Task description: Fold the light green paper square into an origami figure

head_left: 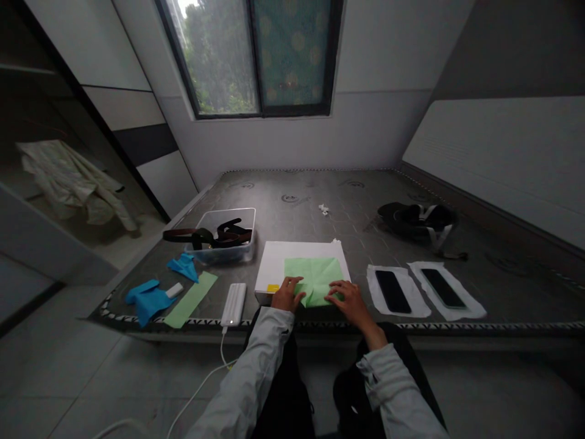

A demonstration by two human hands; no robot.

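A sheet of light green paper (320,271) with crease lines lies on a white box (274,259) in front of me. Its near edge is bunched up into a small fold between my hands. My left hand (287,295) pinches the paper at its near left corner, fingers curled. At the near right side, my right hand (350,300) grips the paper between thumb and fingers. A yellow label (273,288) shows on the box beside my left hand.
Left: a white power bank (234,305) with a cable, a green paper strip (192,300), blue paper pieces (153,302) and a clear bin (228,253) with belts. Right: two phones (393,291) on white tissues and a dark cap (411,219). The bed edge runs along my knees.
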